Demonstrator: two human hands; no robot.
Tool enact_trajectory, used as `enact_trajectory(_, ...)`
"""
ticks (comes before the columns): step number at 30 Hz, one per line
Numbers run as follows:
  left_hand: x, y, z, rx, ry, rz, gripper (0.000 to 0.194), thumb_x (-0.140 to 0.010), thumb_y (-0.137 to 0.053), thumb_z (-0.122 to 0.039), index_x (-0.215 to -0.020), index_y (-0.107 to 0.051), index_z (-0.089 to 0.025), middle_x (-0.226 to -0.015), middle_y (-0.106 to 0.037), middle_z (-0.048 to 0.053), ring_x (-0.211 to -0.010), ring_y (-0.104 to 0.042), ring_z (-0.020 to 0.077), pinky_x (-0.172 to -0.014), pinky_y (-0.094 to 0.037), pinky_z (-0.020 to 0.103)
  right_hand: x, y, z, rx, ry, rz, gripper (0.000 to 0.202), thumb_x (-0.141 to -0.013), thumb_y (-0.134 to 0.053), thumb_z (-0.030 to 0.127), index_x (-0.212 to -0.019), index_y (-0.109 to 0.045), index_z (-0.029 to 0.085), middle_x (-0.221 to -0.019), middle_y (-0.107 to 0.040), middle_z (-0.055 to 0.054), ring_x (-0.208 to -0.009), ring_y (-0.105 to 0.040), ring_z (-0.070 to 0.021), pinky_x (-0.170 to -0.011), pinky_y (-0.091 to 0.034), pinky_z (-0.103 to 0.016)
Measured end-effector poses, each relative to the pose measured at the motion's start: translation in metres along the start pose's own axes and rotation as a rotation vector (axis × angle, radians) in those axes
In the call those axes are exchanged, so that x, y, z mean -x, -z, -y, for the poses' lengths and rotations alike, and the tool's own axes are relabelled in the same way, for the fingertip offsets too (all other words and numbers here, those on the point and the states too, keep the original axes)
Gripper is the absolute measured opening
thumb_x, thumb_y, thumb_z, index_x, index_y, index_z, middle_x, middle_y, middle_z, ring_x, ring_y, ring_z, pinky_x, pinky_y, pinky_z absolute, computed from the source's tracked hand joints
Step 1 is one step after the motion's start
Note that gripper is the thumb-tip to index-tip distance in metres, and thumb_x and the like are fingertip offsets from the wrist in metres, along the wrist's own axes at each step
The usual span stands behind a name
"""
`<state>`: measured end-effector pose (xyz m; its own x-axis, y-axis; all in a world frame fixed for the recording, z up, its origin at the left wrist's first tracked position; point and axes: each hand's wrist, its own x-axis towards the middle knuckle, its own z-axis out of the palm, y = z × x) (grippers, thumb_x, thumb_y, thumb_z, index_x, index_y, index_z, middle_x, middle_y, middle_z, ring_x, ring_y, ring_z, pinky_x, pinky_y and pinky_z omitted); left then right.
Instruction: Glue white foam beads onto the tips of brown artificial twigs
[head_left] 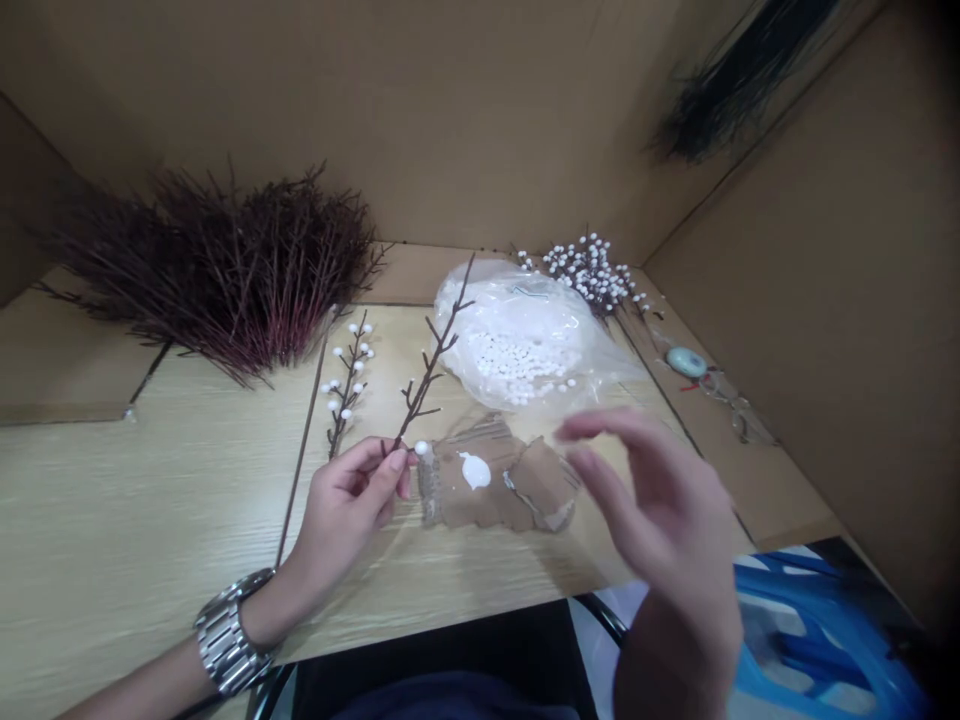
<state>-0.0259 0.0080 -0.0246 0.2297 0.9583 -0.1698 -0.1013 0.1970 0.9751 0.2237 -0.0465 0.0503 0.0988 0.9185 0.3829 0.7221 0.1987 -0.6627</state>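
Left hand [356, 495]: grip pinched round twig [428, 378], white bead [421, 448] near its lower end, above worktop [187, 490]; Right hand [660, 500], blurred: grip parted, seemingly empty, near cardboard [465, 508] bearing white blob [475, 470]; bag [525, 320] of beads behind; beaded sprig [347, 385], left

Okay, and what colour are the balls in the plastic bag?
White balls, seen best in the head view through the clear bag.

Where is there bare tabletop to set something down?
Widest: the pale wooden tabletop left of the left hand, nearer than the dark brown twig pile. A narrow strip runs between the torn brown cardboard and the near edge. Crowded: the clear plastic bag of white beads and white-berried sprigs behind it.
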Motion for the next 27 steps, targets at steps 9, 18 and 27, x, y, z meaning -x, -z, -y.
enact_trajectory(9, 0.0, -0.001, -0.003, -0.155, -0.1, 0.037, 0.025, -0.093, -0.063, -0.035, -0.077, -0.066, -0.016, -0.064, -0.06, -0.002, -0.047, -0.042, 0.0079, -0.043, -0.032, 0.019, -0.089, -0.015, -0.131, 0.523, -0.133, 0.205, 0.022, -0.091, -0.055, 0.019, -0.098, -0.076, 0.017, -0.093, -0.078, -0.014, -0.091, -0.071, -0.0272, -0.086, -0.05, -0.036)
enact_trajectory(18, 0.0, 0.0, -0.001, -0.179, -0.07, 0.073, 0.027, -0.096, -0.06, -0.036, -0.077, -0.064, -0.018, -0.066, -0.06, -0.002, -0.048, -0.041, 0.0094, -0.044, -0.031, 0.021, -0.084, -0.018, -0.124, 0.523, -0.136, 0.193, 0.025, -0.092, -0.051, 0.02, -0.098, -0.075, 0.014, -0.088, -0.076, -0.014, -0.085, -0.07, -0.0265, -0.082, -0.05, -0.036)
enact_trajectory(27, 0.003, -0.001, -0.003, -0.167, -0.061, 0.075, 0.031, -0.096, -0.061, -0.041, -0.075, -0.065, -0.018, -0.065, -0.059, -0.001, -0.048, -0.041, 0.0104, -0.043, -0.03, 0.021, -0.064, 0.01, -0.046, -0.048, -0.025, 0.076, 0.016, -0.095, -0.063, 0.037, -0.099, -0.069, 0.022, -0.088, -0.072, -0.004, -0.077, -0.067, -0.0193, -0.07, -0.052, -0.032)
